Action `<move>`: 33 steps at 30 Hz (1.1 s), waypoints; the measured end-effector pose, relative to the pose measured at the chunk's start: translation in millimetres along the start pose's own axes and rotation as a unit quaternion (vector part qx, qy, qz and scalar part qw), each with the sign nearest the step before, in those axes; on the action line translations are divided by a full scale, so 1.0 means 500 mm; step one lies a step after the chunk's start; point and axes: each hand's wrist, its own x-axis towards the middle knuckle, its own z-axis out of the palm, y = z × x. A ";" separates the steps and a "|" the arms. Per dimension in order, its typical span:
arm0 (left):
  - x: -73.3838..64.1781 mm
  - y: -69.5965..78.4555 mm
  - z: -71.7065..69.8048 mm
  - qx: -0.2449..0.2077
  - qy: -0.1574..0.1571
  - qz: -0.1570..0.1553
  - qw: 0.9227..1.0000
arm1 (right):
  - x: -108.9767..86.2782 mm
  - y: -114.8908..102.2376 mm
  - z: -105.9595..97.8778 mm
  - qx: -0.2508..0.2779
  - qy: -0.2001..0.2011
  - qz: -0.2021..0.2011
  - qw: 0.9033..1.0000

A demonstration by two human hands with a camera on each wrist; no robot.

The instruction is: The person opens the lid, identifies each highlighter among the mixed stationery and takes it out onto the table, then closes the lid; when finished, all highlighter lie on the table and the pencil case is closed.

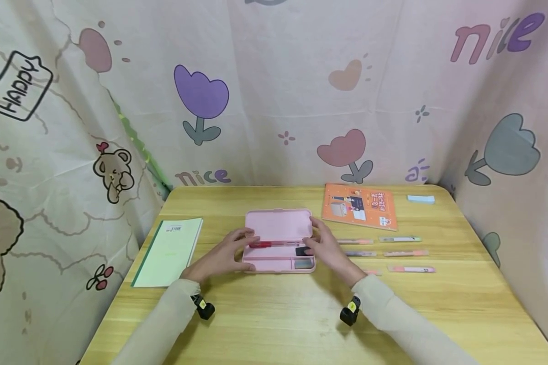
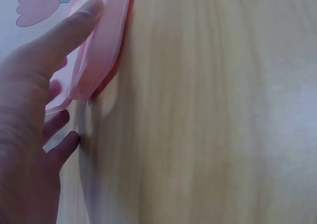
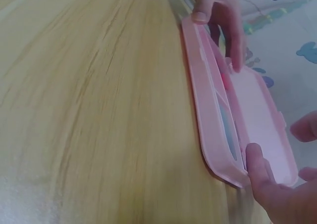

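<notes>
A pink pencil case lies open on the table, its lid tipped back toward the far side. A red pen lies in its long compartment, with a dark block at the right. A greyish piece fills the small front-right compartment. My left hand holds the case's left end, thumb on the near edge and fingers across toward the hinge. At the other end, my right hand touches the case with its thumb; in the right wrist view another finger stands apart from the lid.
A green notebook lies at the left. Behind the right hand is an orange booklet, with a light blue strip at the far right corner. Several pens, among them a pink-capped pen, lie in rows right of the case.
</notes>
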 end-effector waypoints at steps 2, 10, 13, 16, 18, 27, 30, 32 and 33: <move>-0.002 0.000 0.002 -0.013 0.011 -0.001 1.000 | 0.001 0.001 -0.002 0.023 0.001 0.003 1.000; -0.006 0.001 0.015 -0.031 0.051 0.003 0.998 | -0.007 0.006 -0.008 0.073 0.010 -0.004 0.997; -0.008 0.001 0.021 -0.027 0.069 0.006 0.997 | -0.009 0.010 -0.008 0.084 0.016 -0.006 0.996; -0.012 0.004 0.026 -0.023 0.082 0.000 0.996 | -0.009 0.014 -0.009 0.104 0.025 -0.003 0.994; -0.017 0.007 0.029 -0.016 0.090 -0.008 0.996 | -0.010 0.016 -0.011 0.114 0.030 0.006 0.993; -0.039 0.017 0.032 -0.001 0.145 0.015 0.989 | -0.037 0.015 -0.039 0.029 0.026 0.029 0.999; -0.039 0.021 0.028 -0.026 0.173 0.050 0.983 | -0.046 0.016 -0.047 -0.031 0.025 0.006 0.999; -0.035 0.023 0.026 -0.037 0.182 0.066 0.980 | -0.050 0.021 -0.049 -0.069 0.010 -0.021 0.997; -0.033 0.024 0.025 -0.045 0.180 0.066 0.980 | -0.050 0.025 -0.049 -0.087 -0.001 -0.040 0.995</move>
